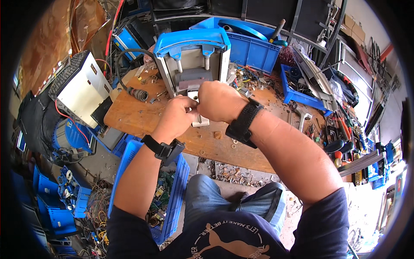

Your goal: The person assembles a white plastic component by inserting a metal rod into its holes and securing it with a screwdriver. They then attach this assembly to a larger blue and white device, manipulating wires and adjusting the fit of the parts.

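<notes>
Both your hands meet at a white bracket (pixel 199 115) on the table (pixel 129 113). Your left hand (pixel 176 115) pinches it; your right hand (pixel 219 100) curls over it, below a blue-topped machine (pixel 192 56).

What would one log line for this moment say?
left hand: on small white part | right hand: on same part | blue-topped grey device: behind hands | wooden bench: beneath

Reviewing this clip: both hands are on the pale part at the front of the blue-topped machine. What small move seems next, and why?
Probably a short steady pull of the pale part toward the body. The left hand and right hand both close around it at the base of the blue-topped machine, and its lower end already juts onto the wooden bench. Whether it is loose cannot be seen.
</notes>
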Tool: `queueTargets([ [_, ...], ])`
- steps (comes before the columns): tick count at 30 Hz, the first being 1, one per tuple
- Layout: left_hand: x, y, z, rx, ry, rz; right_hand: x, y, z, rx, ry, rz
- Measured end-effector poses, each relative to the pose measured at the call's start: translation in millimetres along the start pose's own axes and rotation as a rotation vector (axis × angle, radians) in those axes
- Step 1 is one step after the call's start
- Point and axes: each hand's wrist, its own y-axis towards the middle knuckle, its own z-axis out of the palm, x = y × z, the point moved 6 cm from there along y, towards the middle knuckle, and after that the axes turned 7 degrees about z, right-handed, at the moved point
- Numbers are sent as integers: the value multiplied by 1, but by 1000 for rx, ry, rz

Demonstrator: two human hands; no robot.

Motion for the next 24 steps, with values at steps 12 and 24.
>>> queueTargets([
  [12,9,-4,2,22,-54,-34,26,3,-6,86,-303,-141],
  [24,17,-7,7,-39,-151,41,15,-2,-3,-121,-357,-414],
])
